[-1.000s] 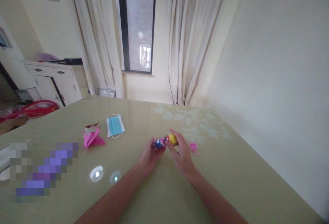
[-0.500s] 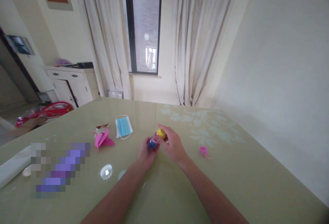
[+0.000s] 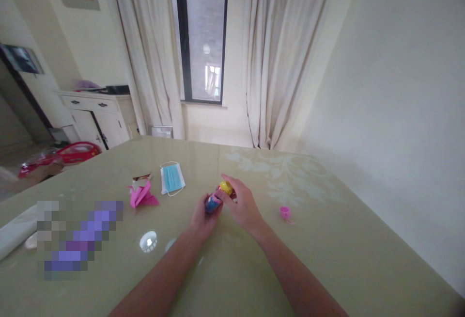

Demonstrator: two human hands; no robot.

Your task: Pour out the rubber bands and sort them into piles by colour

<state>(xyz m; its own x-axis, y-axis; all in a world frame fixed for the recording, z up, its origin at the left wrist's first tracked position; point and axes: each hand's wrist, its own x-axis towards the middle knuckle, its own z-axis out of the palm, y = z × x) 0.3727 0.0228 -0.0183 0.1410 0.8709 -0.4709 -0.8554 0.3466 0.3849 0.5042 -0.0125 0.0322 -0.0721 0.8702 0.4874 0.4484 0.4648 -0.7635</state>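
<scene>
Turned since before, the blue-and-yellow object (image 3: 213,203) slants over the glossy table (image 3: 232,283) — yellow end (image 3: 225,187) pointing right of the window (image 3: 204,26). Left hand (image 3: 202,217) and right hand (image 3: 243,205) close around it.

From head height above the near side of the table (image 3: 356,254), the single view faces forward and down across it, with the left hand (image 3: 203,219) and right hand (image 3: 244,206) near, over the table's middle, and the window (image 3: 206,26) well beyond its far edge
</scene>
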